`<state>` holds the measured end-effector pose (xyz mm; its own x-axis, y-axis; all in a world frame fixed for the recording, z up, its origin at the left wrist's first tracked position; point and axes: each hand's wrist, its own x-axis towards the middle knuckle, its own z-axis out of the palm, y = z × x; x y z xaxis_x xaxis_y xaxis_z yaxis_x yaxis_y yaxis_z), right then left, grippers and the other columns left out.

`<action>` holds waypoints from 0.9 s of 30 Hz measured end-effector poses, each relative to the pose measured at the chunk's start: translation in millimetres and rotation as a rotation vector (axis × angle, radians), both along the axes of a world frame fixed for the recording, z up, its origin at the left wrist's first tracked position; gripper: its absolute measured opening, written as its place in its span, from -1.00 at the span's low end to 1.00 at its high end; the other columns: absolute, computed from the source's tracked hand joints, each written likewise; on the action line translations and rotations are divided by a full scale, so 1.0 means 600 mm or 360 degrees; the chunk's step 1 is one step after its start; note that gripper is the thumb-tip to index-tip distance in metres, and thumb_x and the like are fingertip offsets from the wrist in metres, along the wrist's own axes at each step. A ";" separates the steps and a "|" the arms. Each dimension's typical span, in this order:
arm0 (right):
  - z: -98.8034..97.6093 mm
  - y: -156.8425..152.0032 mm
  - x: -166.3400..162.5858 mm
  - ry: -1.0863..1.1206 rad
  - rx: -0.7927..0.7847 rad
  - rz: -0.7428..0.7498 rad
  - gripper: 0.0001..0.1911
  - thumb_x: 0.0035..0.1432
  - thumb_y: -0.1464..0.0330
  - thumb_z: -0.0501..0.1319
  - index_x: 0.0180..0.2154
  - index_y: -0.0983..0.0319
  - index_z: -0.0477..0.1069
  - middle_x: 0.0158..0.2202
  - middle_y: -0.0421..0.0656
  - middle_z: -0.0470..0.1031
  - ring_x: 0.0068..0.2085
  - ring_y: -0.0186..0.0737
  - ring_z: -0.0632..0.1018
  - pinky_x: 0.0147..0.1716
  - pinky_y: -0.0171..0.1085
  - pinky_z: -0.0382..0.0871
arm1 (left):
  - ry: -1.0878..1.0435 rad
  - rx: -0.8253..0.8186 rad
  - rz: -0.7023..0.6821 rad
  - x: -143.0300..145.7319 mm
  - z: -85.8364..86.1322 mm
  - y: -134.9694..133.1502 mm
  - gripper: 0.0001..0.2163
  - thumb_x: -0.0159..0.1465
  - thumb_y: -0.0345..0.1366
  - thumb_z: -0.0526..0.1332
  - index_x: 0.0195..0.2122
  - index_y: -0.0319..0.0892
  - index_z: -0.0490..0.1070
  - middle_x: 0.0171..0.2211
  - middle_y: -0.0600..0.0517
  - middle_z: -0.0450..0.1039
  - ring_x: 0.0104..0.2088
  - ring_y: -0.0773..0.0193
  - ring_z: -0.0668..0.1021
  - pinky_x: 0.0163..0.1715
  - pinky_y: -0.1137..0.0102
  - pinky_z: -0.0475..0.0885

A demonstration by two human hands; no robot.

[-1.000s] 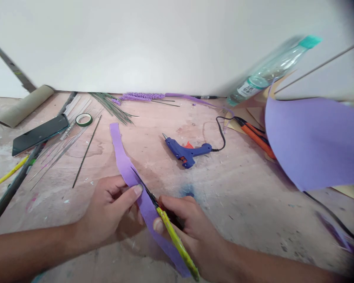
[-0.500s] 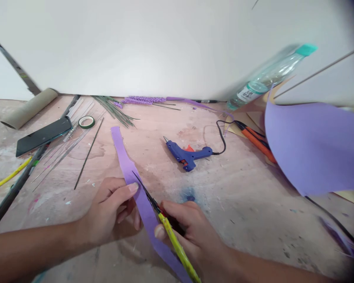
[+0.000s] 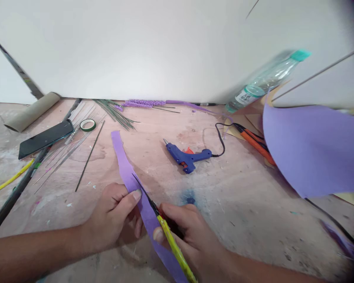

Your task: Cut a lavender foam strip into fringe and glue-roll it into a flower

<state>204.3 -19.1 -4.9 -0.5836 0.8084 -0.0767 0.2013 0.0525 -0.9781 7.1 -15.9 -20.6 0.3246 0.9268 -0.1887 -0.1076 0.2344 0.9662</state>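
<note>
A long purple paper strip runs from mid-table down toward the bottom edge. My left hand pinches it between thumb and fingers partway along its length. Yellow-handled scissors are gripped in my right hand, their dark blades lying along the strip's right edge just beside my left thumb. The strip's lower end passes behind the scissors and out of the frame.
A blue glue gun lies ahead with its cord trailing right. Purple sheet, orange-handled tool and plastic bottle are right. Phone, green tape roll, wires and cardboard tube lie left.
The whole view has shifted slightly. Both hands keep their grips, and my left thumb sits a little lower and further right, nearer the scissor blades.
</note>
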 end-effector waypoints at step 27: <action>0.006 0.006 -0.006 0.0161 -0.0174 0.0034 -0.50 0.31 0.07 0.26 -0.56 0.24 0.35 -0.59 -0.31 0.24 -0.50 -0.40 0.36 -0.46 -0.38 0.23 | -0.0165 -0.0126 -0.0140 0.003 -0.012 -0.011 -0.41 0.40 0.03 0.17 -0.68 -0.28 0.50 -0.75 -0.01 0.36 -0.70 0.42 0.31 -0.69 0.51 0.12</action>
